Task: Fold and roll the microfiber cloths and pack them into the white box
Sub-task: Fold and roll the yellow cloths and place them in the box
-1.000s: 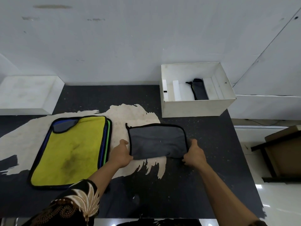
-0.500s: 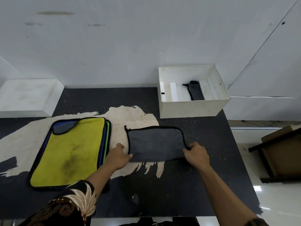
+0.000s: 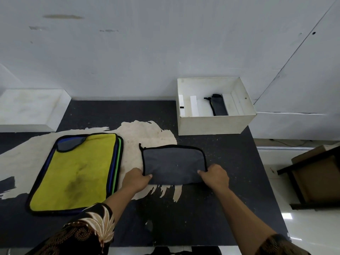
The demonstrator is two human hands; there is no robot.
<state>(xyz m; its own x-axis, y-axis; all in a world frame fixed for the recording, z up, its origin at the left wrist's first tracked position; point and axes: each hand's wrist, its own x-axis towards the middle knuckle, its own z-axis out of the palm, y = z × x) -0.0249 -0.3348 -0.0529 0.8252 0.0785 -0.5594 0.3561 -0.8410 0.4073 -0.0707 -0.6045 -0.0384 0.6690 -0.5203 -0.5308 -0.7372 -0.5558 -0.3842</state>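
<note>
Left hand point(image 3: 137, 179), right hand point(image 3: 216, 176): cloth point(image 3: 173, 162) corners

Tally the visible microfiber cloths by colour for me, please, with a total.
Grey: 2 (folded grey cloth, rolled grey cloth in the white box)
Yellow: 1 (yellow cloth, on top)
Blue: 1 (blue cloth, edge only)
Green: 1 (green cloth, edge only)
Total: 5 visible; more may lie hidden beneath.
</note>
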